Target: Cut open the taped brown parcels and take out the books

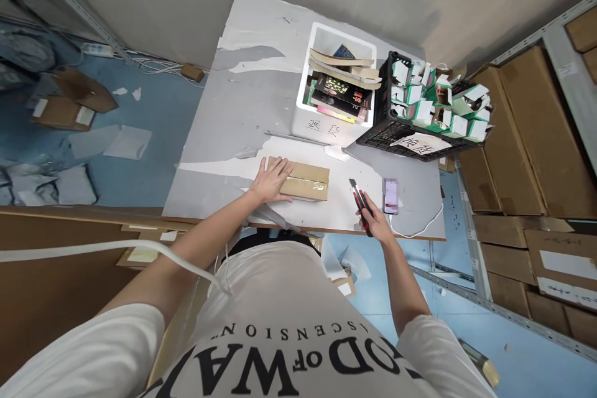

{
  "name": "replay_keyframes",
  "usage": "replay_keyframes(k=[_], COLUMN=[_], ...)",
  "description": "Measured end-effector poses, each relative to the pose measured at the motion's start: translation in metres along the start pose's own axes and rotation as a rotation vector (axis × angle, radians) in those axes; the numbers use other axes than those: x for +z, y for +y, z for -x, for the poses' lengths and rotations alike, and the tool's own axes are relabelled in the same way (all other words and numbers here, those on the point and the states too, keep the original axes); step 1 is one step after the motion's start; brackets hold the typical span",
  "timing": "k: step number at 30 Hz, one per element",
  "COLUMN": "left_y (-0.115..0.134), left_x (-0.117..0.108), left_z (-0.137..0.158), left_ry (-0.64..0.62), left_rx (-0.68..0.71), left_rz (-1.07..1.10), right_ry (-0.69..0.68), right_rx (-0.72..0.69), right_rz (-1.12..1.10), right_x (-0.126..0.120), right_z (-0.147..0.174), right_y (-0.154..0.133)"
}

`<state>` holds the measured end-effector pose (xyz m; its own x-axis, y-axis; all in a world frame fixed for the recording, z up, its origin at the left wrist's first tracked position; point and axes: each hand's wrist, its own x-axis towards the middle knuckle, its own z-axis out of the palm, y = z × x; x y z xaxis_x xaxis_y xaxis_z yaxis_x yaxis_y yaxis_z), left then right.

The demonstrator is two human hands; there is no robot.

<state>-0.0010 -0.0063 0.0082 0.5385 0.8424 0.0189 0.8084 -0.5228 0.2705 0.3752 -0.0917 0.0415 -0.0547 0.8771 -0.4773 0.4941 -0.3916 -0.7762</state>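
Observation:
A small cardboard box (308, 178), its top seam covered with clear tape, lies near the front edge of the table (205, 137). My left hand (271, 181) rests with fingers spread over the box's left end. To the right of the box, my right hand (372, 219) is wrapped around a red and black utility knife (360, 200). The knife's tip points up and left, apart from the box. A phone (390, 196) with its screen lit lies just right of this hand, a white cable plugged into its lower end.
Behind the box stand a white foam bin (333, 130) of books and a black crate (394, 143) packed with green and white cartons. Shelving with large cardboard boxes (536, 137) is on the right. Opened boxes (63, 113) and plastic mailers (77, 185) litter the floor at left.

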Motion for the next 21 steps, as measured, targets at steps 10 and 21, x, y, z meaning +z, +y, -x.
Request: replay_keyframes(k=[10,21], left_y=[0.017,0.027], left_x=[-0.004,0.005], left_z=[0.020,0.030], left_ry=[0.120,0.096], left_rx=[0.036,0.032], left_rz=[0.038,-0.050], right_ry=[0.268,0.435], right_rx=[0.269,0.010], right_rz=[0.709,0.656], right_x=[0.084,0.093], right_z=[-0.090,-0.098], right_y=[0.030,0.014])
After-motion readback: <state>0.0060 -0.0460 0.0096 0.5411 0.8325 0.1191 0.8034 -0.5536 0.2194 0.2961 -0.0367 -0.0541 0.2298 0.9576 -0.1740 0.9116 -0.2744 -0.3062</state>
